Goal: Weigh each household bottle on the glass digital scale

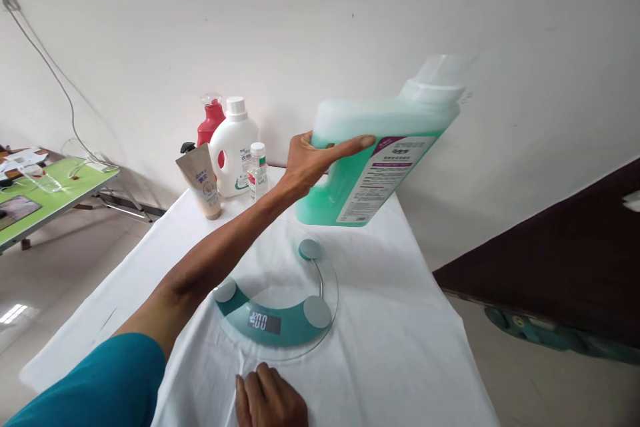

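My left hand (313,163) grips a large translucent jug of green liquid (380,160) by its left side and holds it tilted in the air, cap end up to the right. The jug hangs above the far edge of a round glass scale (280,293) with teal pads and a lit display. The scale lies on the white cloth of the table (400,347). Just in front of the scale's near rim, my right hand (270,400) rests on the cloth, fingers loosely spread, holding nothing.
At the table's back left stand a red bottle (211,121), a white bottle (234,150), a small clear bottle (258,172) and a beige tube (203,180). A green table (45,197) is at the far left. A dark panel (560,247) lies to the right.
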### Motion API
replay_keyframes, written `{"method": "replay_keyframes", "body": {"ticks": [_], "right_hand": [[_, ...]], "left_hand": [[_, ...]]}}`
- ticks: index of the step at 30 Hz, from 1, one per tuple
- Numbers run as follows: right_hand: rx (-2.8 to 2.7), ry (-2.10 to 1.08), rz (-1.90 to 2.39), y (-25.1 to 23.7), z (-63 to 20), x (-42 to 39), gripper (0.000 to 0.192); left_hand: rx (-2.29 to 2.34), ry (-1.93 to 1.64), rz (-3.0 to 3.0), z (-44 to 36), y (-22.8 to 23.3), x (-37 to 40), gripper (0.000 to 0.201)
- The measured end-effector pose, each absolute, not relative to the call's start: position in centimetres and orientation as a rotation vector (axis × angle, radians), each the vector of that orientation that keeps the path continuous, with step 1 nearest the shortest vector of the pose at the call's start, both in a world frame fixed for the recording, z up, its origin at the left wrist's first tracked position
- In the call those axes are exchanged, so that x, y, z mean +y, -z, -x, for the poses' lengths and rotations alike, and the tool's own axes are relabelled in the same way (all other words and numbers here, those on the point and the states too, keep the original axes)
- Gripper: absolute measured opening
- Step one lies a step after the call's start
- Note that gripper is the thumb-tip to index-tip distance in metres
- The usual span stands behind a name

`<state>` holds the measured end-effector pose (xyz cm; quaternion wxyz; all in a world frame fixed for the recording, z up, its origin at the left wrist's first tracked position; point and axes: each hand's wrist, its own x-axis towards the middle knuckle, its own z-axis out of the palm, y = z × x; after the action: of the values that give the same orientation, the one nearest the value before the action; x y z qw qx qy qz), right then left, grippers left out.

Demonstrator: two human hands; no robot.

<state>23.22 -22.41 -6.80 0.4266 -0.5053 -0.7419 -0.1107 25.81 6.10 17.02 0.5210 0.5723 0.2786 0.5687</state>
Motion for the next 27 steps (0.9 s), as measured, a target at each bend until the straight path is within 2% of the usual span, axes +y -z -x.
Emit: {"method": "replay_keyframes", "body": {"ticks": [6, 11, 20, 27], "right_hand": [[-1.957, 0.169, 1.177, 5.0, -23.6, -22.5, 0.037], [-1.959, 0.140, 1.164, 4.7, -23.5, -22.7, 0.038], [-1.934, 0.154, 1.178, 4.8, -23.3, -22.5, 0.039], [-1.928, 0.134, 1.180, 4.8, -23.3, -22.6, 0.038]], "left_hand": [[0.741, -1.443, -1.426, -17.1, -15.5, 1.3, 0.050], [0.718, -1.410, -1.348, -12.8, -13.1, -0.4, 0.051], [0.724, -1.393, -1.320, -10.5, -10.2, -1.2, 0.058], [0.739, -1.371, -1.337, -10.1, -9.7, -0.8, 0.063]]}}
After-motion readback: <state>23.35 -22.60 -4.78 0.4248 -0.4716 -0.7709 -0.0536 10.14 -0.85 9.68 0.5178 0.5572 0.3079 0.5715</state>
